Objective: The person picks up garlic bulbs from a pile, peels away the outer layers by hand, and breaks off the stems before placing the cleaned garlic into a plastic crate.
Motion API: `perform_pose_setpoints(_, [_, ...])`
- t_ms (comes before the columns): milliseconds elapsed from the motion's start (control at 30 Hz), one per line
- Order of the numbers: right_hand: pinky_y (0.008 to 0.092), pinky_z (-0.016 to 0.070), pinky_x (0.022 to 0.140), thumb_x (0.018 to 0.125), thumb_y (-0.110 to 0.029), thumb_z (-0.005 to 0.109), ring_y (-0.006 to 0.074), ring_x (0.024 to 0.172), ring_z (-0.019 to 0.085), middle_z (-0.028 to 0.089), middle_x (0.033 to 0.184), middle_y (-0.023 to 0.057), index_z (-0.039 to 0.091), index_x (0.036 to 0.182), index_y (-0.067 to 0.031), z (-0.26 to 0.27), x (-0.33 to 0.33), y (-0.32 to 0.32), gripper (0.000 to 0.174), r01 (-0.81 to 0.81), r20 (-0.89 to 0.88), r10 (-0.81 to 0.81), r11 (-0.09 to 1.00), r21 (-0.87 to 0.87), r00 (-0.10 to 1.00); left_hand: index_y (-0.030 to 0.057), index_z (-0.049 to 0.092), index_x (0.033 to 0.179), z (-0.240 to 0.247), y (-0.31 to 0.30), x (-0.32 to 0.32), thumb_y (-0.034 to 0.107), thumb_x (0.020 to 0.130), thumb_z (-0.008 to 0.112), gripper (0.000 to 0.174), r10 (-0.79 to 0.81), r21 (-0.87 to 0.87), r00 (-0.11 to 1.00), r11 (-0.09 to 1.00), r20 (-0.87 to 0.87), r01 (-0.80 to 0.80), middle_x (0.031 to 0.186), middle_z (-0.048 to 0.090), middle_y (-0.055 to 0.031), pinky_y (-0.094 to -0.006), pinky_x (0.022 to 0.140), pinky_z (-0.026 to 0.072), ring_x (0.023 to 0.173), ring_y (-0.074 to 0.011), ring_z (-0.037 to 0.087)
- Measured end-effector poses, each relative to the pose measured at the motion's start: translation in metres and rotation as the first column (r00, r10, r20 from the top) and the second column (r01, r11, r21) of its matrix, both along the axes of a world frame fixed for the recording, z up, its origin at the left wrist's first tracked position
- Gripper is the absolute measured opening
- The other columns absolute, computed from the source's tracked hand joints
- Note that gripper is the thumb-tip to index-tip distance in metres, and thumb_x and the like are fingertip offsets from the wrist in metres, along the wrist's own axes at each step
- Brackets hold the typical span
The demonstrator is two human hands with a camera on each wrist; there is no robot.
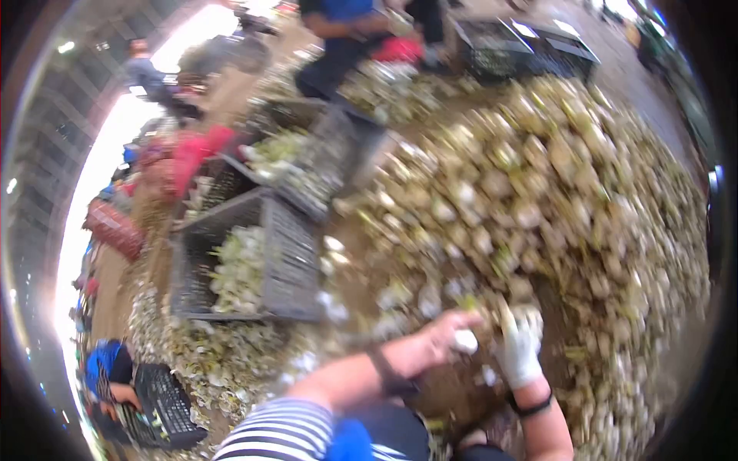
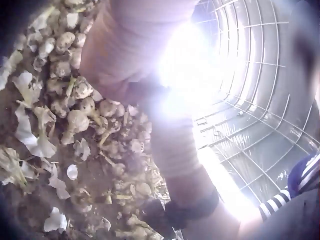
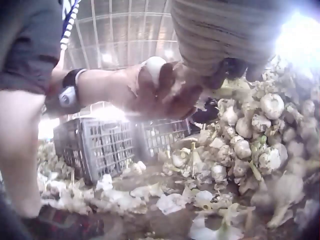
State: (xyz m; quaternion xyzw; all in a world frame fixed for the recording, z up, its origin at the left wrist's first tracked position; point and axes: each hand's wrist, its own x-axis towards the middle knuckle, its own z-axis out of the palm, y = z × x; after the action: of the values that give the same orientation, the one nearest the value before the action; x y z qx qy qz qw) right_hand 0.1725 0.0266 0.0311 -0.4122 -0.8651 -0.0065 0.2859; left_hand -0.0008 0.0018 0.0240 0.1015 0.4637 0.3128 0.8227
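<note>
A great garlic heap (image 1: 538,177) covers the floor, and a grey crate (image 1: 288,261), part filled, stands left of it. At the heap's near edge the bare left hand (image 1: 446,334) curls round a white bulb (image 3: 154,67). The gloved right hand (image 1: 519,349) is just beside it, fingers among the garlic; I cannot tell whether they grasp anything. It looks like picking over bulbs, and next this one wants a firm hold and a clean lift clear of the heap.

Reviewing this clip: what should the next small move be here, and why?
Probably carry the bulb over to the crate and let it go. The left hand already grips one white bulb, the crate on that side holds similar ones, and the gloved right hand is at the pile.
</note>
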Motion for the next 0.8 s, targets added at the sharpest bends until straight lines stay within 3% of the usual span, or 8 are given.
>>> perform_pose_setpoints(67, [0.0397, 0.0409, 0.090, 0.077, -0.007, 0.059, 0.0282, 0.101, 0.052, 0.054, 0.109, 0.0136, 0.040, 0.131, -0.0033, -0.001, -0.007, 0.000, 0.057, 0.056, -0.460, -0.265, 0.906, -0.419, 0.847, 0.0098, 0.048, 0.121, 0.005, 0.001, 0.009, 0.009, 0.082, 0.063, 0.042, 0.231, 0.121, 0.972, 0.964, 0.051, -0.235, 0.108, 0.058, -0.0068, -0.0308, 0.079, 0.0480, 0.098, -0.0182, 0.056])
perform_pose_setpoints(100, [0.0341, 0.0420, 0.090, 0.084, -0.012, 0.058, 0.0224, 0.107, 0.050, 0.050, 0.120, 0.0110, 0.037, 0.133, -0.0043, 0.005, -0.016, 0.000, 0.054, -0.307, -0.744, -0.549, 0.684, -0.662, 0.382, 0.0089, 0.041, 0.125, 0.001, 0.001, 0.011, -0.004, 0.078, 0.062, 0.052, 0.254, 0.273, 0.965, 0.926, 0.066, -0.262, 0.110, 0.057, -0.0086, -0.0343, 0.085, 0.0474, 0.101, -0.0200, 0.055])
perform_pose_setpoints(167, [0.0293, 0.0441, 0.085, 0.086, -0.018, 0.059, 0.0159, 0.108, 0.048, 0.049, 0.121, 0.0065, 0.038, 0.131, -0.0065, -0.006, -0.007, 0.010, 0.051, -0.743, -0.690, -0.718, 0.409, -0.530, 0.097, 0.0096, 0.036, 0.123, 0.014, 0.003, 0.014, -0.007, 0.075, 0.063, 0.057, 0.242, 0.474, 0.970, 0.851, 0.033, -0.228, 0.117, 0.053, -0.0071, -0.0339, 0.086, 0.0476, 0.104, -0.0212, 0.055])
perform_pose_setpoints(300, [0.0223, 0.0478, 0.067, 0.089, -0.025, 0.059, 0.0078, 0.083, 0.057, 0.061, 0.096, 0.0010, 0.054, 0.114, -0.0037, -0.003, -0.013, 0.002, 0.033, -0.680, -0.611, -0.766, 0.340, -0.649, 0.200, 0.0091, 0.039, 0.120, 0.007, 0.002, 0.029, 0.002, 0.077, 0.067, 0.052, 0.332, 0.834, 0.899, 0.549, -0.286, 0.062, 0.113, 0.053, -0.0052, -0.0307, 0.082, 0.0481, 0.100, -0.0173, 0.055])
perform_pose_setpoints(467, [0.0182, 0.0452, 0.053, 0.089, -0.015, 0.058, 0.0044, 0.067, 0.056, 0.063, 0.082, -0.0005, 0.064, 0.095, -0.0023, 0.011, -0.016, -0.009, 0.015, -0.436, -0.699, -0.659, 0.563, -0.703, 0.277, 0.0089, 0.049, 0.115, 0.023, 0.008, 0.014, 0.045, 0.089, 0.052, 0.045, 0.314, -0.009, 0.854, 0.940, 0.416, -0.341, 0.091, 0.060, -0.0041, -0.0284, 0.062, 0.0526, 0.075, -0.0156, 0.060])
perform_pose_setpoints(600, [0.0221, 0.0464, 0.055, 0.088, -0.011, 0.060, 0.0068, 0.064, 0.055, 0.064, 0.081, 0.0000, 0.064, 0.094, -0.0023, 0.010, -0.006, 0.006, 0.012, 0.056, -0.539, -0.458, 0.796, -0.603, 0.707, 0.0087, 0.052, 0.112, 0.013, 0.005, 0.018, 0.028, 0.086, 0.062, 0.034, 0.339, 0.147, 0.938, 0.927, 0.071, -0.346, 0.091, 0.060, -0.0045, -0.0275, 0.058, 0.0520, 0.069, -0.0146, 0.060])
perform_pose_setpoints(633, [0.0221, 0.0466, 0.058, 0.088, -0.012, 0.059, 0.0073, 0.066, 0.055, 0.064, 0.083, -0.0005, 0.063, 0.098, -0.0021, 0.009, -0.006, 0.007, 0.014, -0.007, -0.558, -0.496, 0.744, -0.668, 0.665, 0.0077, 0.053, 0.112, 0.007, 0.003, 0.026, 0.015, 0.085, 0.063, 0.029, 0.443, 0.479, 0.865, 0.827, -0.236, -0.293, 0.093, 0.060, -0.0036, -0.0216, 0.060, 0.0493, 0.072, -0.0104, 0.059])
perform_pose_setpoints(800, [0.0221, 0.0439, 0.064, 0.091, -0.015, 0.056, 0.0059, 0.069, 0.051, 0.064, 0.084, -0.0030, 0.061, 0.105, -0.0014, 0.021, -0.002, -0.008, 0.021, -0.617, -0.596, -0.747, 0.329, -0.715, 0.293, 0.0020, 0.051, 0.117, 0.009, 0.005, 0.000, 0.003, 0.085, 0.058, 0.032, 0.239, 0.459, 0.953, 0.879, -0.188, -0.130, 0.101, 0.056, -0.0044, -0.0229, 0.073, 0.0456, 0.086, -0.0120, 0.055])
